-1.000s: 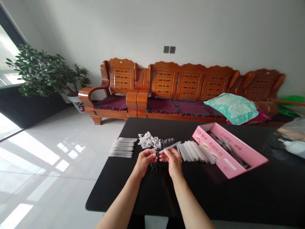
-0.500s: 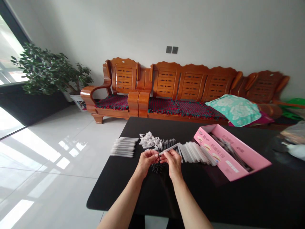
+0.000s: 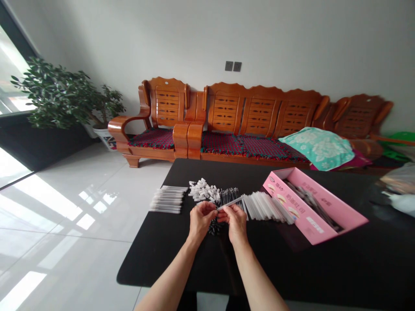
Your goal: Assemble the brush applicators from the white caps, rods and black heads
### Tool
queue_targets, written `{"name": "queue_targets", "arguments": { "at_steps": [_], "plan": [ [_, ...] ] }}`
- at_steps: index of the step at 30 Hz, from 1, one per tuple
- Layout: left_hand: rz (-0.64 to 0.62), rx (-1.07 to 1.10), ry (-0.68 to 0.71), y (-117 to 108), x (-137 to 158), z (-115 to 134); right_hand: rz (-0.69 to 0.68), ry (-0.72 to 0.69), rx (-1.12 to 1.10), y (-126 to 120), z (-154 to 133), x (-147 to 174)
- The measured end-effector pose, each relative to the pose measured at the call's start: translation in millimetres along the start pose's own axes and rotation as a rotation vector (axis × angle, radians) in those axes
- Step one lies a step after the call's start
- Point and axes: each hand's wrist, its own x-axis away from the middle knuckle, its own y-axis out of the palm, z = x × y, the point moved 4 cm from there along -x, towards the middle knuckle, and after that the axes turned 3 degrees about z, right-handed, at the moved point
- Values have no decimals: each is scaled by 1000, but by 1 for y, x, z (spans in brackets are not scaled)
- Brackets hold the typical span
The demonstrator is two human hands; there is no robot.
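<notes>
- Centre of the desk (image 3: 155, 263), just above its surface by the look of it: one pale tube (image 3: 232, 201) is held slanted between both hands, its lower end toward the left.
- By the right hand (image 3: 236, 219) the tube is pinched between thumb and fingers, a firm enough grip, it seems.
- By the left hand (image 3: 203, 219) thumb and fingertips are pressed together at the tube's lower end; whether the end itself or some small part is pinched cannot be told.
- Far left, a neat row of pens (image 3: 167, 200) is laid out, dark at one end; these may be judged done.
- Plenty is left, it would seem: white caps (image 3: 204, 190) are heaped loose, thin dark refills (image 3: 229, 195) are bunched beside them, small black pieces (image 3: 214, 228) are piled below the hands.
- To the right, more pale tubes (image 3: 264, 206) are lined up, near the pink box (image 3: 293, 212), in which dark slender items (image 3: 313, 201) are kept.
- The held piece is judged unfinished.
</notes>
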Motion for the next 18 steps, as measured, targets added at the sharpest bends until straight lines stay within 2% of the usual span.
{"name": "queue_targets", "arguments": {
  "at_steps": [4,11,18],
  "plan": [
    [-22,-27,45,0,0,-1,17,34,-32,-2,3,1],
    [-138,-118,-74,0,0,-9,39,14,-28,-4,3,0],
    [-70,-51,-119,0,-1,-8,45,13,-7,-3,2,2]
  ]
}}
